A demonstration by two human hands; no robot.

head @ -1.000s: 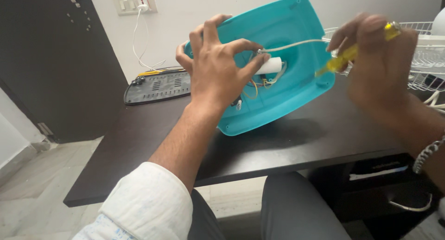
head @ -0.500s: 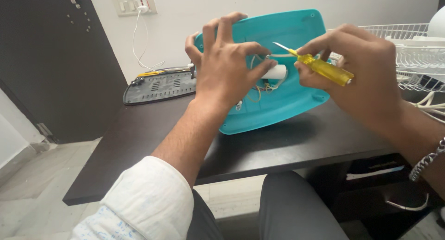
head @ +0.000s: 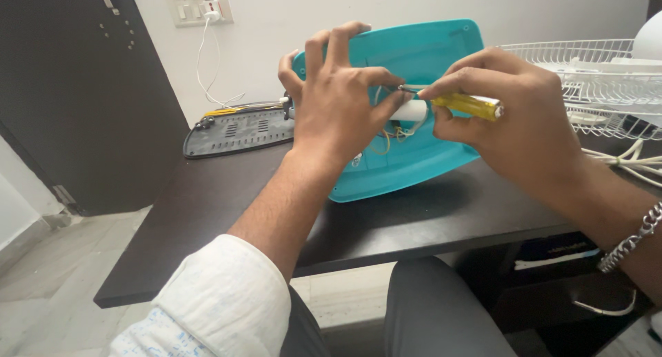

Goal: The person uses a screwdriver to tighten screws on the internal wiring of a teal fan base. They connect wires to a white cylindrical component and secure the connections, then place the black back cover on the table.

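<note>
Head view shows your left hand (head: 338, 108) spread over the tilted teal plastic shell (head: 420, 60) on the dark table (head: 207, 212), its thumb and forefinger closed on a small white cylinder (head: 412, 110) inside, where half a second ago they only rested near it. Your right hand (head: 514, 133) has dropped closer, its fingers pinched tight around the yellow-handled screwdriver (head: 469, 105), whose tip now meets the cylinder's top instead of pointing up and left. Beyond lie a grey soleplate (head: 238, 131) and a white wire grille (head: 593, 81), both unmoved
</note>
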